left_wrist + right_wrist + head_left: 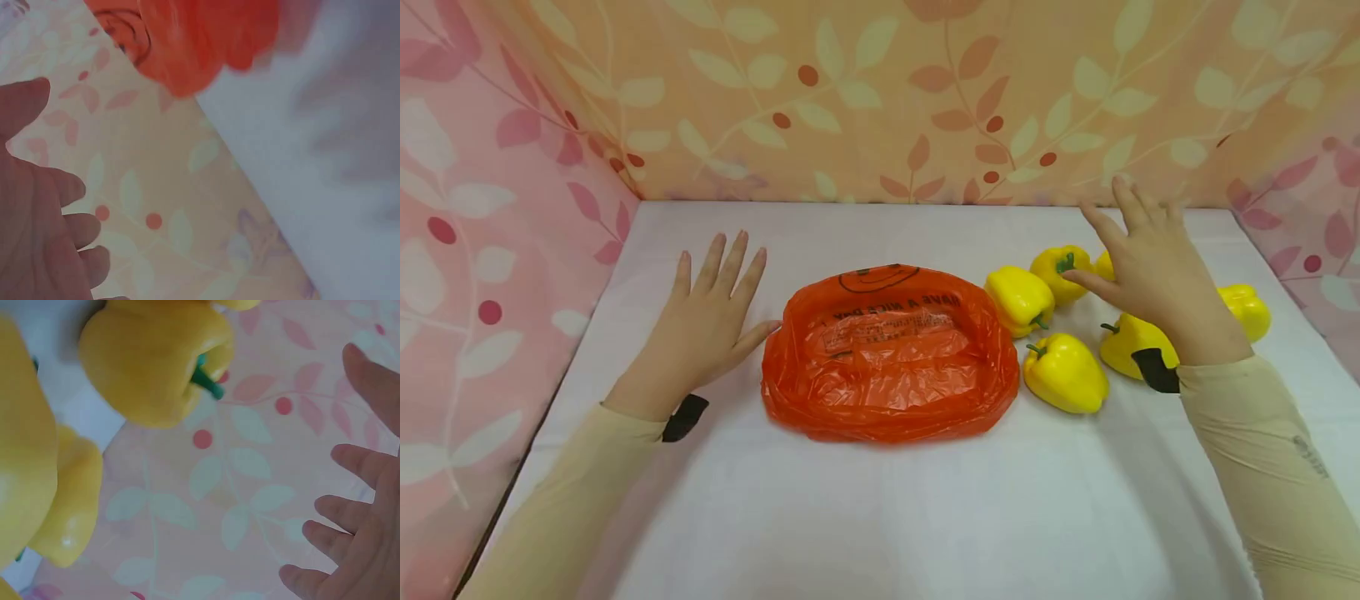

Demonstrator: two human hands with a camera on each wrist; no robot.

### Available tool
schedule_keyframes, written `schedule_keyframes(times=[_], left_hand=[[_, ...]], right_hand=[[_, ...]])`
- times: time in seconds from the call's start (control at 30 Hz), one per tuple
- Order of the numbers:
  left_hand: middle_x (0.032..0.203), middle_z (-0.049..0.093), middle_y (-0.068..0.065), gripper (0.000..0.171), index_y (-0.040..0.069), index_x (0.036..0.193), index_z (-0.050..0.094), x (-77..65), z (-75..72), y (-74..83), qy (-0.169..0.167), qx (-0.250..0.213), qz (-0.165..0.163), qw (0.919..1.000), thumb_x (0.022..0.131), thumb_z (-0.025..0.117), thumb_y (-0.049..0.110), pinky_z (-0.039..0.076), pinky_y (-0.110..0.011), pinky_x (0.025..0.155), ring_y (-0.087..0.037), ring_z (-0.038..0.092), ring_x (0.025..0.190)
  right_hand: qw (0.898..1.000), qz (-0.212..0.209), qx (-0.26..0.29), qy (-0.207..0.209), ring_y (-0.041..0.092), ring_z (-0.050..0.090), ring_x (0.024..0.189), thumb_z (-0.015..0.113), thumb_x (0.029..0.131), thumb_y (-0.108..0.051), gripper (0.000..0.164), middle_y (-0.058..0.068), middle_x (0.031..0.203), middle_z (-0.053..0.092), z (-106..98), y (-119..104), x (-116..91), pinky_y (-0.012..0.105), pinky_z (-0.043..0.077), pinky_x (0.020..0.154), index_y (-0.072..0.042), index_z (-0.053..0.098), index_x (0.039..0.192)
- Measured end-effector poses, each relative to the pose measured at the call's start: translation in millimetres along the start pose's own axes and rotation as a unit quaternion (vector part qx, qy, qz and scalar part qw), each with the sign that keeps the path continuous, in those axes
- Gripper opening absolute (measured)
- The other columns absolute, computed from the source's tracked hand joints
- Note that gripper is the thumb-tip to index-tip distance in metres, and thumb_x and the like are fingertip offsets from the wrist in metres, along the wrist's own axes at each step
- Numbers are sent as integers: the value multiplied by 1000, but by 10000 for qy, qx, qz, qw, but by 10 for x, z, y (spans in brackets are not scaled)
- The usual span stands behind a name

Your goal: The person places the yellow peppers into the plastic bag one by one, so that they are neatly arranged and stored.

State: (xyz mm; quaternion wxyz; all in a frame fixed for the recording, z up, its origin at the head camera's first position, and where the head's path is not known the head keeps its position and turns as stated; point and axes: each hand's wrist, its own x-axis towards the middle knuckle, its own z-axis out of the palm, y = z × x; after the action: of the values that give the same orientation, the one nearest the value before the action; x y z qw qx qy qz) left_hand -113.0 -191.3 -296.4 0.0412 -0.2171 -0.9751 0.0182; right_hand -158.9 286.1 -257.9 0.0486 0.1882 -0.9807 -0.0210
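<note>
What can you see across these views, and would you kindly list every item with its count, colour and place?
Plastic bag: 1, red with dark print, mid-table
Bell peppers: at least 6, yellow with green stems on some, to the right of the bag; the right hand may hide more
Tablecloth: 1, white, under the bag and peppers
Floral backdrop: orange-cream behind the table, pink at both sides; number of sheets unclear
Wrist pieces: 2, black, one by each wrist
Sleeves: 2, beige, on the forearms
Hands: 2, bare, left hand beside the bag, right over the peppers
</note>
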Motion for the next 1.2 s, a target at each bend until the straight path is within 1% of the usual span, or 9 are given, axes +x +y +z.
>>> schedule_keyframes(times=[0.13, 0.2, 0.27, 0.37, 0.5, 0.6, 0.8, 1.0, 1.2], left_hand=[[155, 6, -23, 78, -3, 149, 12, -170, 107, 125, -82, -500, 14, 9987, 95, 48, 41, 6, -62, 109, -38, 1, 142], [154, 9, -25, 77, -6, 148, 14, -248, 172, 181, -85, -646, 45, 9979, 95, 48, 38, 10, -62, 108, -40, 5, 141], [152, 14, -27, 76, -9, 146, 17, -311, 230, 228, -110, -732, 89, 9972, 95, 50, 35, 14, -62, 108, -41, 10, 141], [151, 17, -28, 74, -12, 144, 20, -361, 335, 285, -157, -863, 116, 9961, 95, 51, 34, 17, -61, 107, -41, 15, 139], [151, 17, -27, 73, -12, 144, 21, -363, 442, 320, -173, -1049, 100, 9943, 95, 51, 33, 17, -60, 108, -40, 16, 140], [152, 17, -26, 73, -11, 145, 20, -346, 499, 319, -184, -1132, 101, 9934, 95, 51, 32, 16, -59, 109, -38, 15, 140], [153, 16, -24, 71, -8, 147, 16, -310, 563, 321, -300, -1260, 10, 9916, 97, 48, 31, 13, -57, 110, -36, 14, 141], [154, 15, -23, 70, -8, 147, 14, -273, 564, 344, -275, -1323, -36, 9908, 98, 46, 29, 13, -58, 110, -36, 14, 141], [154, 15, -22, 69, -8, 147, 15, -213, 567, 375, -213, -1381, -104, 9901, 98, 45, 31, 13, -57, 110, -35, 13, 142]], right_hand=[[9974, -111, 609, 362, 47, 11, 138, 69, 86, -28, 78, 27, 154, 7, -18, -88, -207, 58, 7, 110, -1, 28, 147], [9949, -35, 917, 412, 49, 18, 136, 70, 85, -26, 75, 25, 154, 12, -15, -146, -320, 60, 17, 108, 0, 32, 145], [9929, 101, 1124, 364, 48, 24, 133, 70, 85, -28, 72, 23, 153, 17, -8, -207, -419, 63, 25, 102, -1, 37, 143], [9880, 325, 1504, 167, 47, 27, 131, 69, 85, -32, 70, 21, 151, 25, 27, -294, -558, 65, 27, 99, 0, 41, 141], [9798, 359, 1960, -149, 47, 31, 128, 69, 86, -35, 70, 24, 144, 35, 123, -406, -705, 65, 27, 99, 1, 42, 139], [9742, 346, 2192, -405, 47, 34, 126, 69, 85, -38, 74, 25, 141, 39, 216, -480, -779, 65, 30, 96, 0, 40, 140], [9653, 532, 2454, -720, 48, 34, 125, 72, 80, -43, 87, 27, 139, 40, 377, -516, -839, 65, 30, 96, 3, 33, 142], [9632, 584, 2495, -810, 49, 37, 122, 73, 78, -47, 93, 31, 134, 42, 467, -467, -834, 64, 31, 96, 9, 33, 140], [9595, 519, 2639, -831, 47, 40, 120, 74, 78, -45, 88, 30, 130, 45, 492, -428, -828, 63, 32, 97, 11, 38, 135]])
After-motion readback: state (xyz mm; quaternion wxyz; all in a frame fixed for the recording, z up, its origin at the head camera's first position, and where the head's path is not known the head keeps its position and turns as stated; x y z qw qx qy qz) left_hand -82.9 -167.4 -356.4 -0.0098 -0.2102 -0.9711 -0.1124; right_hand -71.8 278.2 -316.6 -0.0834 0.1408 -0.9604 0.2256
